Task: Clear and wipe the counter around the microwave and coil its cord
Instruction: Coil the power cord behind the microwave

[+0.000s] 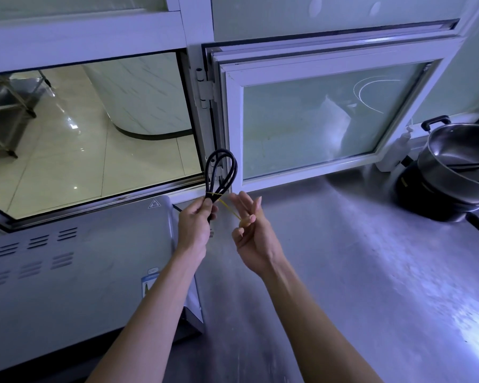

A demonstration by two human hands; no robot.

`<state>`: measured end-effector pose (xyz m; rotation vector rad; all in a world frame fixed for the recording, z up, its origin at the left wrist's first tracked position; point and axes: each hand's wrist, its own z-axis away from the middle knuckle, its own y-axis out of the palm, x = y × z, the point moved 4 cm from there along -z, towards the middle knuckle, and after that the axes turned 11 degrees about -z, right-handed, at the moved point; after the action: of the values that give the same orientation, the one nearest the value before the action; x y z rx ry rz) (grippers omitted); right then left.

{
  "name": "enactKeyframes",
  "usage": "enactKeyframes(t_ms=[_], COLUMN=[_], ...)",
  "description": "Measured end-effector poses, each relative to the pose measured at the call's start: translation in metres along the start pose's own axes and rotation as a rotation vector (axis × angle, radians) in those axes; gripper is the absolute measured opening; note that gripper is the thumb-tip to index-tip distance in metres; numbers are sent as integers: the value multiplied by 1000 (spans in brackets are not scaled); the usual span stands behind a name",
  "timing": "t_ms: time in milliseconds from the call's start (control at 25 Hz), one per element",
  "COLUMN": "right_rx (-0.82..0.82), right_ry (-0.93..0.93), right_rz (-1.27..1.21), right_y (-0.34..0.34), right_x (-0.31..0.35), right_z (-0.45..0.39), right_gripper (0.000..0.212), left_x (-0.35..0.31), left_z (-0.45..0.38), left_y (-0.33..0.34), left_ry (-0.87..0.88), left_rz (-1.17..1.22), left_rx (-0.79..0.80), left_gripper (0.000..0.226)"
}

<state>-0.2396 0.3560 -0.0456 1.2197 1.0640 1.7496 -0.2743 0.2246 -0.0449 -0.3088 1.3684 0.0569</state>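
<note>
A brushed steel tabletop (343,258) runs under white-framed windows (310,117). The microwave (67,272) sits at 8 o'clock, stacked steel pots (454,172) at 3. The left hand (195,225) grips the looped black cord (220,175), loops pointing to 12. The right hand (253,233), just beside it, pinches a yellow rubber band (227,207) stretched off the cord, other fingers (244,203) straight.

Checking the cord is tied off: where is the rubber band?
In the head view's centre, the rubber band stretches from the looped cord in the left hand to the right hand, above the counter.
</note>
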Motion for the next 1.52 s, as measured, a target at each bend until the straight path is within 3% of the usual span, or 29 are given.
enactKeyframes(t_ms=[280, 720, 960, 1160, 1360, 1520], right_rx=[-175, -155, -163, -148, -113, -202], right_ry=[-9, -30, 20, 38, 161, 202], right_rz=[-80, 68, 277, 540, 548, 540], right_y=[7, 35, 23, 12, 5, -1], right_x=[-7, 35, 43, 63, 75, 73], right_z=[12, 14, 14, 10, 11, 8], right_gripper=[49, 35, 45, 54, 54, 47], left_x=[7, 1, 6, 1, -4, -1], left_z=[11, 22, 15, 7, -1, 1], left_y=[-4, -2, -3, -2, -3, -3], left_ry=[218, 327, 461, 695, 876, 927], left_rz=[-5, -145, -379, -582, -869, -1002], left_rx=[81, 174, 171, 213, 187, 165], left_gripper=[27, 20, 34, 26, 24, 27])
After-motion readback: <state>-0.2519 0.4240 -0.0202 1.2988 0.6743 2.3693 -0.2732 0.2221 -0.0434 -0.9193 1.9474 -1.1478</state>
